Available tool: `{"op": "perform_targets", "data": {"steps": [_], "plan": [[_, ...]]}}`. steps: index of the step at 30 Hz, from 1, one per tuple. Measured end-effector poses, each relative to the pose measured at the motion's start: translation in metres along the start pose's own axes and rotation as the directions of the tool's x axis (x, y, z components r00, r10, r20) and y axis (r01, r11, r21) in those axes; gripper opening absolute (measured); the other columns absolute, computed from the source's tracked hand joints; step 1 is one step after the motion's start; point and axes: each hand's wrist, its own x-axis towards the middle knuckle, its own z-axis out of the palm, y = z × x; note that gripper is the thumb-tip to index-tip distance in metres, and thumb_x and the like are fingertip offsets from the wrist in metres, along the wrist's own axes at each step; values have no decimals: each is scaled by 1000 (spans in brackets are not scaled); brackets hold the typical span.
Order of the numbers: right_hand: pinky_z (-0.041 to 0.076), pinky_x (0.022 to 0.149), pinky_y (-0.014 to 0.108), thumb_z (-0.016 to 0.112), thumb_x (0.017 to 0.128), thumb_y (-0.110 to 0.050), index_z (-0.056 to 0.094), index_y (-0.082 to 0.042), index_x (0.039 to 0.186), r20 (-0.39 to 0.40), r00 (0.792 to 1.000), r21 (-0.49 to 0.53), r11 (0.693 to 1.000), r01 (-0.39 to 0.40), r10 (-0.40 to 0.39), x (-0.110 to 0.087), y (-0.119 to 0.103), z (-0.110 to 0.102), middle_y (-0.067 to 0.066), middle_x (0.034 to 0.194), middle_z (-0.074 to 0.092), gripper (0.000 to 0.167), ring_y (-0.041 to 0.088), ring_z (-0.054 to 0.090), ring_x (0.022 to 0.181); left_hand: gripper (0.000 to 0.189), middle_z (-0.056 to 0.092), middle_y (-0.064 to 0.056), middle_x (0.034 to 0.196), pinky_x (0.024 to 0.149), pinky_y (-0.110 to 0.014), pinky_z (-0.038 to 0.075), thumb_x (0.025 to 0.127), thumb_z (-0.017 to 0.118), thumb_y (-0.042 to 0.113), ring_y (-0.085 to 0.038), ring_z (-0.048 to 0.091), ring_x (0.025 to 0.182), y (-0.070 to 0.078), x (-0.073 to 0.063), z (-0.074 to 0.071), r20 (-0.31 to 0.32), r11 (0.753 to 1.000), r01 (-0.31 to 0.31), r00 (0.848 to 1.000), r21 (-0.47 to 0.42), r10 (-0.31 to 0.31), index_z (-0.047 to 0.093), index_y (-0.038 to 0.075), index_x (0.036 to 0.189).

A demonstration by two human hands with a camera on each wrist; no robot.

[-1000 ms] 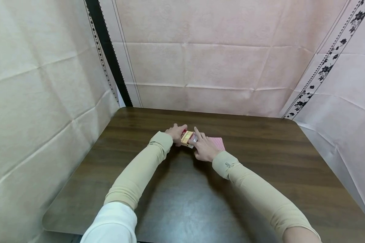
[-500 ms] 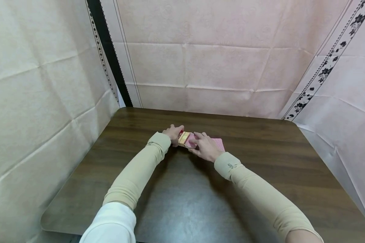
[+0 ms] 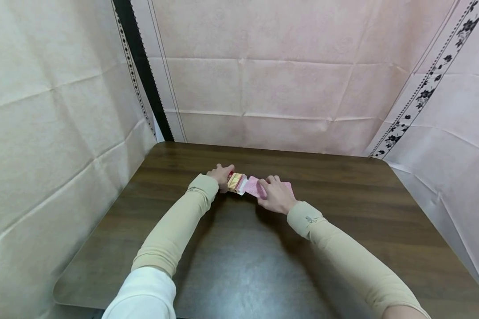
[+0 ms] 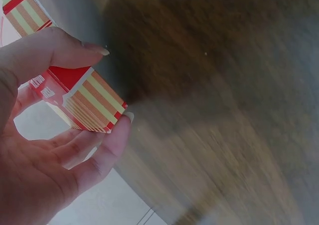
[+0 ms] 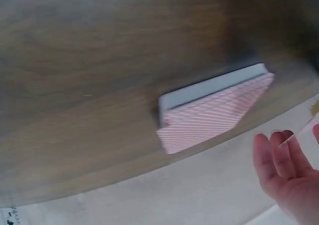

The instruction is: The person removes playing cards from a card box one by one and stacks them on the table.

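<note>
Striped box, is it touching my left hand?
Touching. The left wrist view shows it plainly: the left hand grips the striped box, thumb on one side and fingers against the other.

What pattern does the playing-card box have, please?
Orange and yellowish stripes with red; the left wrist view shows the playing-card box best.
</note>
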Motion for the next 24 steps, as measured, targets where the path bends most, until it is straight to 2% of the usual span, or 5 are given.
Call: {"op": "perform_targets", "data": {"steps": [5,11,14,19,24], "plan": [[47,83,49,66,86,-35,54,-6,123,-80,995,15,998,-65,66,-8,15,3,20,109,55,48,34,52,101,70,39,-18,120,68,-39,42,68,76,0,-31,49,90,-5,3,1,2,1000,6,1000,1,-6,41,20,125],[49,73,50,64,87,-35,53,-1,113,-157,962,-19,973,-230,225,-13,29,5,24,99,53,44,39,53,91,72,39,-19,121,69,-39,43,68,76,0,-32,50,90,-3,4,-1,5,1000,-2,1000,-10,2,41,20,127],[47,73,51,64,86,-36,52,-2,106,-147,937,-32,946,-324,316,-15,32,5,24,97,52,41,41,52,91,72,38,-19,122,70,-39,43,69,76,0,-32,50,90,-2,4,0,8,1000,2,1000,-12,-2,41,21,127],[46,77,55,64,84,-40,51,-1,113,-128,894,-38,898,-438,430,-16,32,9,27,103,52,50,44,52,98,72,38,-19,122,70,-39,43,69,76,0,-32,51,90,0,1,-1,5,1000,7,1000,-13,-7,41,22,128],[46,79,56,61,85,-45,53,1,116,-81,881,-53,880,-471,467,-16,29,13,27,106,53,56,45,53,101,71,38,-19,122,70,-39,42,69,76,1,-32,50,91,3,-1,-3,2,1000,5,1000,-5,-5,41,21,127]]}}
